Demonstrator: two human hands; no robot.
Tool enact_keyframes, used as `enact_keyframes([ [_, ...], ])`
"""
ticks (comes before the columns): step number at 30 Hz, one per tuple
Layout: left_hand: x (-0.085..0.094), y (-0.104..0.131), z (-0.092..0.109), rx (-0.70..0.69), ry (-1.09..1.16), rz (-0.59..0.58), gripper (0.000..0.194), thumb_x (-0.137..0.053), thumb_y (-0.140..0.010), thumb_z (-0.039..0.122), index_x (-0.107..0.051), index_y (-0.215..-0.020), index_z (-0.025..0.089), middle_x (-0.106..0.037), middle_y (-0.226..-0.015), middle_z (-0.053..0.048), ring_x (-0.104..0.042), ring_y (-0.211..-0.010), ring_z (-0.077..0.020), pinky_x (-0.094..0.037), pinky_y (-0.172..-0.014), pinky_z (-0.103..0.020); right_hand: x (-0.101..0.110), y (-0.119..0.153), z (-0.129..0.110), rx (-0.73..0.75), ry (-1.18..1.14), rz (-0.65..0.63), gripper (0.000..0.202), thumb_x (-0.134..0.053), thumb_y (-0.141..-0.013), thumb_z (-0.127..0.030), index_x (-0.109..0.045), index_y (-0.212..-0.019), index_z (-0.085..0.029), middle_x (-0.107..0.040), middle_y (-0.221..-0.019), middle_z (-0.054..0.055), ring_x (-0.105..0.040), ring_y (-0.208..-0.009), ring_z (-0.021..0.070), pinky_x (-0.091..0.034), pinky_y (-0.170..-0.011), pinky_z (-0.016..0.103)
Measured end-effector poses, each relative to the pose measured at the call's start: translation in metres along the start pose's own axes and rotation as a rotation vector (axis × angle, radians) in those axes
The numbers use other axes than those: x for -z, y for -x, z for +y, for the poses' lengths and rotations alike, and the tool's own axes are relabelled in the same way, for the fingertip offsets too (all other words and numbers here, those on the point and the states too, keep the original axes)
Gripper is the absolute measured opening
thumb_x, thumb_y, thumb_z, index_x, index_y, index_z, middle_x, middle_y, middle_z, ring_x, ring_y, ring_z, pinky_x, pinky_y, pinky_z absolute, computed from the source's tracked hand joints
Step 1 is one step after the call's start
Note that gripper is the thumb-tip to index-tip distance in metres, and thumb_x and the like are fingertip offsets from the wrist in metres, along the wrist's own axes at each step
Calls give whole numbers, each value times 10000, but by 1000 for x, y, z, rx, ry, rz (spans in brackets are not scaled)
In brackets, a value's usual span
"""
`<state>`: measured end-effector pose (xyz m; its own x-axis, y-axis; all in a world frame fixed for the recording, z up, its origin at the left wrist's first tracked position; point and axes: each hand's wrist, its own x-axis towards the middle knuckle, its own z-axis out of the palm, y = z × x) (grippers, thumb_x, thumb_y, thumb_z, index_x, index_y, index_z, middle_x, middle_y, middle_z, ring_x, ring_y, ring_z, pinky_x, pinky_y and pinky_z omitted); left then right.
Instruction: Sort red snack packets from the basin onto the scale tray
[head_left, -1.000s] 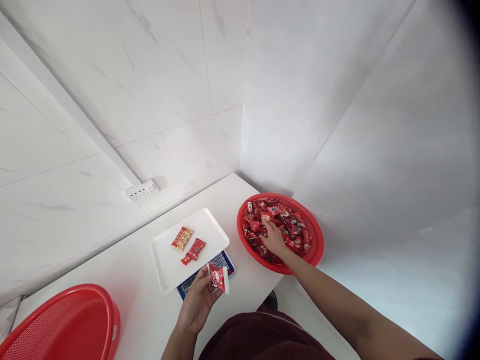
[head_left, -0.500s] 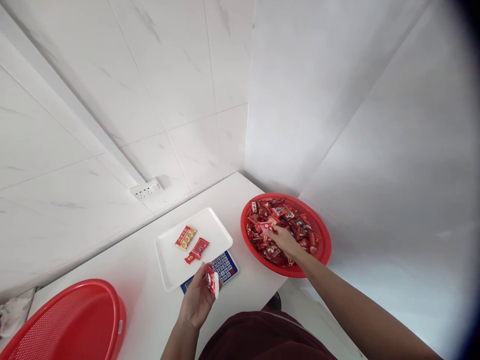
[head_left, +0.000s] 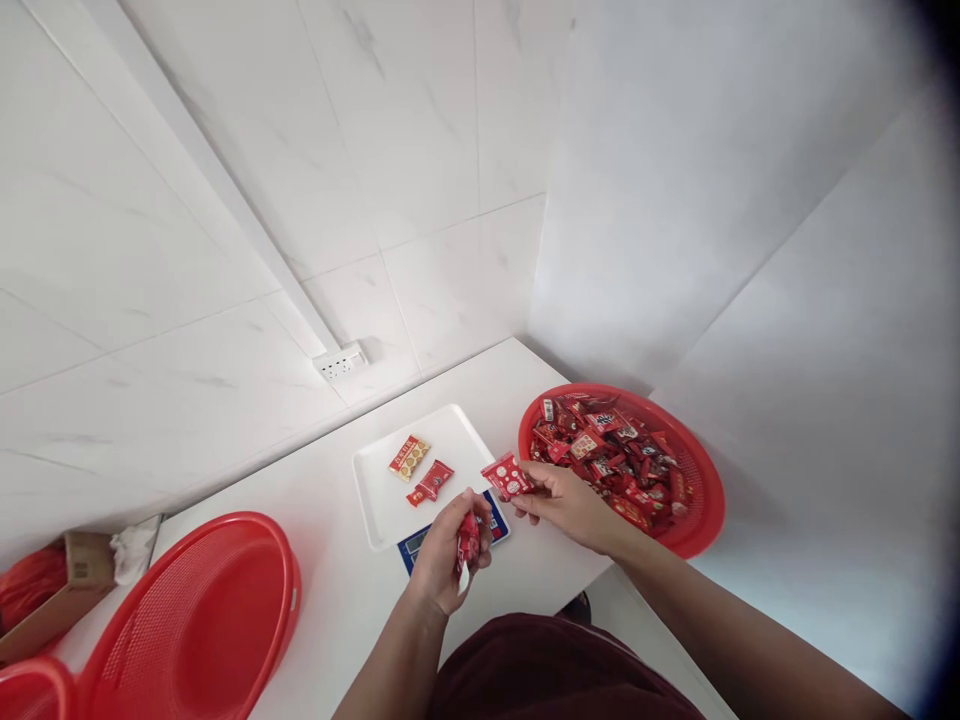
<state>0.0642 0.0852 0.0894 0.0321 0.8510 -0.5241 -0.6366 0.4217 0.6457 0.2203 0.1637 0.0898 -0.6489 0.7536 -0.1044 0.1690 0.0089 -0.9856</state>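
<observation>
Wrapped sweets held in both hands above a white table

A white table is seen against tiled walls. At the left, a large red basket is shown; at the right, a second basket is heaped with red packets. Between them, a white tray overlaps a blue scale (display partly visible). A crumpled packet is enclosed by the left hand's curled fingers. A dotted packet is pinched, nearly closed, by the right hand. On the tray, a yellow-and-red packet is seen.
</observation>
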Motion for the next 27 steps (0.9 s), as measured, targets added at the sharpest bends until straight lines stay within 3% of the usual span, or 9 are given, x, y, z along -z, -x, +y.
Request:
enact_keyframes([
  [3, 0, 5, -1, 60, -48, -21, 398, -590, -684, 526, -569, -725, 132, -509, -599, 13, -381, -431, -43, -223, -368, -165, -12, -3, 10, 236, 201, 108, 286, -461, -818, -229, -635, -1045, -240, -632, -1047, 60, -586, -940, 192, -471, -828, 333],
  [5, 1, 6, -2, 41, -91, 26, 375, -637, -654, 503, -564, -725, 142, -509, -573, 23, -372, -416, -44, -230, -374, -172, -17, -3, 14, 335, 230, 124, 314, -432, -829, -212, -646, -1053, -257, -589, -1161, 61, -537, -1074, 200, -412, -945, 358],
  [7, 3, 8, -2, -14, -154, 82, 340, -675, -634, 464, -567, -736, 158, -492, -529, 45, -362, -402, -45, -254, -394, -180, -21, -2, 13, 297, 154, 119, 322, -440, -825, -218, -638, -1075, -265, -559, -1224, 51, -497, -1144, 203, -378, -993, 368],
  [9, 5, 11, -1, -72, -225, 91, 312, -682, -638, 438, -586, -751, 163, -510, -536, 45, -395, -430, -54, -303, -444, -189, -23, -1, 8, 168, 18, 117, 346, -490, -802, -238, -602, -1129, -263, -538, -1258, 45, -466, -1182, 210, -372, -1002, 370],
  [13, 7, 19, 6, -150, -370, 1, 281, -657, -671, 426, -621, -738, 156, -598, -672, 0, -493, -600, -101, -376, -592, -219, -25, 0, -6, -62, -191, 22, 408, -548, -783, -360, -565, -1159, -203, -626, -1094, 74, -570, -1006, 211, -474, -844, 346],
  [15, 7, 21, 8, -170, -431, -16, 273, -642, -686, 428, -620, -711, 157, -598, -670, -1, -492, -620, -109, -371, -606, -224, -27, -1, -11, -91, -182, -28, 383, -546, -778, -426, -613, -1047, -161, -656, -899, 60, -598, -808, 181, -493, -711, 309],
  [18, 8, 21, 7, -184, -452, -12, 273, -629, -695, 434, -612, -713, 163, -593, -666, 3, -490, -623, -114, -365, -612, -228, -29, -1, -14, -97, -131, -3, 354, -575, -742, -467, -624, -882, -145, -613, -728, 21, -538, -631, 134, -454, -601, 266],
  [23, 16, 20, -3, -256, -513, 31, 330, -566, -731, 485, -612, -731, 158, -566, -635, 2, -458, -592, -115, -341, -580, -222, -35, -1, -7, -123, -172, 21, 362, -602, -697, -500, -593, -825, -161, -586, -710, 11, -512, -611, 131, -439, -592, 270],
  [27, 26, 20, -13, -237, -532, 55, 346, -566, -724, 500, -622, -729, 159, -555, -637, 1, -434, -571, -109, -319, -555, -215, -43, 1, 6, -149, -182, 18, 368, -613, -685, -500, -592, -835, -164, -585, -709, 9, -511, -601, 127, -437, -582, 270],
])
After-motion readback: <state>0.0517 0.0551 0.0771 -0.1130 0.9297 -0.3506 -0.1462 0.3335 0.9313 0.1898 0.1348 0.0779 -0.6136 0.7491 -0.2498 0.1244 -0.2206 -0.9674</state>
